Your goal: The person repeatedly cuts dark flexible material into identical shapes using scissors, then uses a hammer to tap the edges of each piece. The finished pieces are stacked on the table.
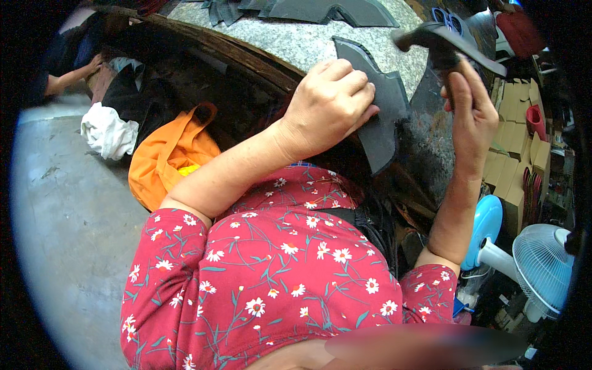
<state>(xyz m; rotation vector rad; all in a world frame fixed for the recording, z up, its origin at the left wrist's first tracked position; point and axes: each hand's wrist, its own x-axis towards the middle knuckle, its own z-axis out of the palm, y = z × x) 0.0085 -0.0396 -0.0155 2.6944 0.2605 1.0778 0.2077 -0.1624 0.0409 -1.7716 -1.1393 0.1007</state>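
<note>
My left hand is closed at the left edge of a dark grey, curved flat piece that looks like cut shoe material. The piece lies partly over a speckled stone slab and reaches past its near edge. In my right hand a dark hammer is raised, its head above my fingers and to the right of the piece. More dark cut pieces lie along the far side of the stone slab.
An orange bag sits left of my left forearm, with a white cloth beyond it. Cardboard boxes and a blue fan stand on the right. Another person's hand shows at far left.
</note>
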